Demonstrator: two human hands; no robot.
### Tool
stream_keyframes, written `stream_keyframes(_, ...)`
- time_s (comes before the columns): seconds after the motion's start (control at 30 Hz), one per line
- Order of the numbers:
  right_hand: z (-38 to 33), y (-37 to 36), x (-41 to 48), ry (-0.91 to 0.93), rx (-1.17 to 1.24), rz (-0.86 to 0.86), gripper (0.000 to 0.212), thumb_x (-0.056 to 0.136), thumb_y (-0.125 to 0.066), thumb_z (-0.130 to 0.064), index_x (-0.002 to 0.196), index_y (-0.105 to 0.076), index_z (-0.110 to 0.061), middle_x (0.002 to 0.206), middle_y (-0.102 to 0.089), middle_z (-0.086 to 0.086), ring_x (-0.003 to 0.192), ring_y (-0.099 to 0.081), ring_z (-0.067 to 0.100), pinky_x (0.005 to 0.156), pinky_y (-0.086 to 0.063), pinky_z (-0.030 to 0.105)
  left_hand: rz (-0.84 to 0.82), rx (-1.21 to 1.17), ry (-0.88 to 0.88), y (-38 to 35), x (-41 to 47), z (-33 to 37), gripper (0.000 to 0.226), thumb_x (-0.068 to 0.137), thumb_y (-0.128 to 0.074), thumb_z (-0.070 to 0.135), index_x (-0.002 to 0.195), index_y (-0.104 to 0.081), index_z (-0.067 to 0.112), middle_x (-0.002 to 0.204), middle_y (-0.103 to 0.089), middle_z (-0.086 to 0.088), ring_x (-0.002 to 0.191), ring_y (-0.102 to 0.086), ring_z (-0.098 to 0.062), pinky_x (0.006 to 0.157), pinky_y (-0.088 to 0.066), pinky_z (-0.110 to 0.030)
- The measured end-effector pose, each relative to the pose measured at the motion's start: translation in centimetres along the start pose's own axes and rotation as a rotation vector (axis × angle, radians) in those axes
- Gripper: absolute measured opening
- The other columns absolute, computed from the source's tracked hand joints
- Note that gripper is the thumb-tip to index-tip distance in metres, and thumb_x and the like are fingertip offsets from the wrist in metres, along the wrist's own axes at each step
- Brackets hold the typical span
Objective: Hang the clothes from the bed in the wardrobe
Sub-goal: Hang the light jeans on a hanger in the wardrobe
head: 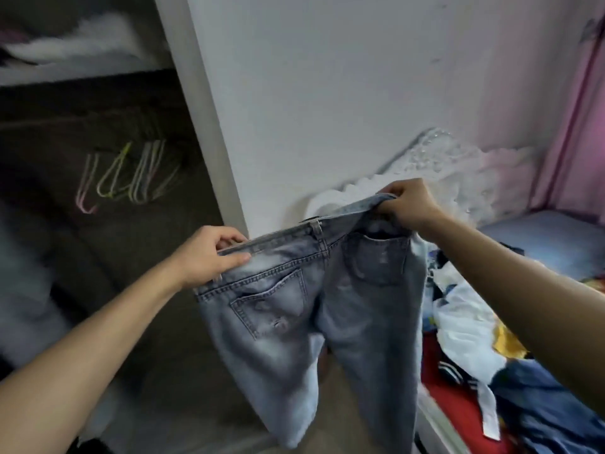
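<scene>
Jeans: soft, floppy denim, likely fairly heavy
Hold: at waistband
Left hand: pinching waistband
Right hand: gripping waistband

The jeans are made of faded light-blue denim, a matt, coarse-woven cloth with raised stitching and frayed, worn patches at the pocket. The hangers are seen as thin and smooth, apparently coated in pastel plastic, while the wardrobe's side panel is finished smooth and matt white. The white lace cloth is shown as openwork and rough-textured.
</scene>
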State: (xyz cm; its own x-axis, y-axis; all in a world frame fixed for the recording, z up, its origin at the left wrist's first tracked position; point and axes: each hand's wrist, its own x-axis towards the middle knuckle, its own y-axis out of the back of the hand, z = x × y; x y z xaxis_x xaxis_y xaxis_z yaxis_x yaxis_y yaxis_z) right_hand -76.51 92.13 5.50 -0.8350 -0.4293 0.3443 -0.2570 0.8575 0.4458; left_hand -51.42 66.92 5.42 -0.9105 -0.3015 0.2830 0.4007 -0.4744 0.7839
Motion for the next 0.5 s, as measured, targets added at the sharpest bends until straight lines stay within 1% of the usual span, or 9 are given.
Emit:
stream_keyframes(0.07, -0.4, -2.9, 0.4, 0.009, -0.074, -0.157, 0.008, 0.074, -0.072, 0.002, 0.07, -0.071, -0.005, 0.059, -0.057, 0.007, 0.055, -0.048, 0.017, 0.046, -0.038, 0.021, 0.04, 0.066, 0.036, 1.8, -1.8, -2.2, 0.019, 0.081, -0.074, 0.009, 0.082, -0.069, 0.027, 0.067, -0.065, 0.001, 0.048, -0.052, 0.004, 0.047, -0.045, -0.013)
stream_keyframes(0.13, -1.2, -5.3, 0.6, 0.083, -0.186, -0.321, 0.002, 0.076, -0.069, 0.001, 0.074, -0.071, 0.002, 0.059, -0.051, 0.007, 0.056, -0.044, 0.017, 0.045, -0.033, 0.023, 0.154, 0.216, 0.14, 3.7, -3.2, -4.5, 0.014, 0.078, -0.078, 0.025, 0.07, -0.068, 0.032, 0.06, -0.066, 0.007, 0.05, -0.059, -0.003, 0.052, -0.051, -0.024)
stream_keyframes(0.2, -2.3, -7.9, 0.9, 0.194, -0.311, -0.467, 0.013, 0.078, -0.067, -0.001, 0.068, -0.068, -0.009, 0.058, -0.051, 0.003, 0.058, -0.045, 0.016, 0.049, -0.035, 0.026, 0.32, 0.348, 0.289, 6.0, -4.5, -6.3, 0.025, 0.071, -0.08, 0.042, 0.058, -0.066, 0.026, 0.046, -0.058, 0.011, 0.046, -0.055, -0.009, 0.05, -0.043, -0.027)
stream_keyframes(0.27, -3.3, -10.0, 1.2, 0.287, -0.358, -0.529, 0.027, 0.08, -0.066, -0.005, 0.062, -0.059, -0.025, 0.06, -0.054, -0.002, 0.064, -0.05, 0.018, 0.056, -0.036, 0.03, 0.454, 0.259, 0.327, 7.6, -5.6, -7.4, 0.031, 0.068, -0.082, 0.04, 0.055, -0.065, 0.017, 0.039, -0.052, 0.005, 0.041, -0.047, -0.014, 0.048, -0.035, -0.024)
stream_keyframes(0.3, -3.8, -11.6, 1.6, 0.341, -0.365, -0.545, 0.028, 0.081, -0.064, -0.007, 0.062, -0.055, -0.026, 0.062, -0.054, -0.004, 0.068, -0.052, 0.021, 0.059, -0.037, 0.032, 0.504, 0.157, 0.323, 8.5, -6.3, -7.9, 0.029, 0.069, -0.082, 0.033, 0.056, -0.066, 0.013, 0.04, -0.051, 0.003, 0.042, -0.045, -0.014, 0.046, -0.033, -0.023)
stream_keyframes(0.37, -4.6, -14.8, 2.2, 0.465, -0.454, -0.497, 0.019, 0.087, -0.057, -0.014, 0.072, -0.056, -0.024, 0.072, -0.06, -0.002, 0.078, -0.057, 0.028, 0.064, -0.04, 0.035, 0.499, -0.035, 0.318, 10.2, -7.9, -8.2, 0.031, 0.069, -0.084, 0.025, 0.064, -0.067, 0.001, 0.051, -0.052, -0.005, 0.048, -0.045, -0.008, 0.045, -0.033, -0.02)
stream_keyframes(0.4, -4.8, -16.4, 2.4, 0.543, -0.552, -0.4, 0.01, 0.09, -0.054, -0.019, 0.082, -0.059, -0.023, 0.083, -0.064, 0.002, 0.087, -0.058, 0.03, 0.066, -0.04, 0.036, 0.442, -0.13, 0.326, 10.9, -8.9, -8.1, 0.038, 0.066, -0.086, 0.032, 0.067, -0.067, -0.001, 0.055, -0.054, -0.007, 0.052, -0.047, -0.007, 0.048, -0.035, -0.018)
stream_keyframes(0.47, -5.7, -19.7, 2.3, 0.706, -0.68, -0.198, 0.016, 0.094, -0.049, -0.03, 0.098, -0.06, -0.02, 0.098, -0.065, 0.004, 0.1, -0.057, 0.029, 0.067, -0.038, 0.035, 0.365, -0.25, 0.406, 12.4, -11.3, -8.6, 0.046, 0.057, -0.084, 0.043, 0.068, -0.068, 0.001, 0.061, -0.059, -0.007, 0.057, -0.053, -0.009, 0.052, -0.04, -0.018)
stream_keyframes(0.5, -6.1, -21.3, 2.3, 0.743, -0.672, -0.162, 0.017, 0.094, -0.049, -0.032, 0.099, -0.06, -0.02, 0.1, -0.065, 0.003, 0.101, -0.057, 0.028, 0.066, -0.037, 0.034, 0.355, -0.242, 0.448, 13.0, -12.7, -9.2, 0.046, 0.058, -0.083, 0.042, 0.067, -0.067, 0.0, 0.06, -0.058, -0.007, 0.058, -0.052, -0.011, 0.051, -0.039, -0.019)
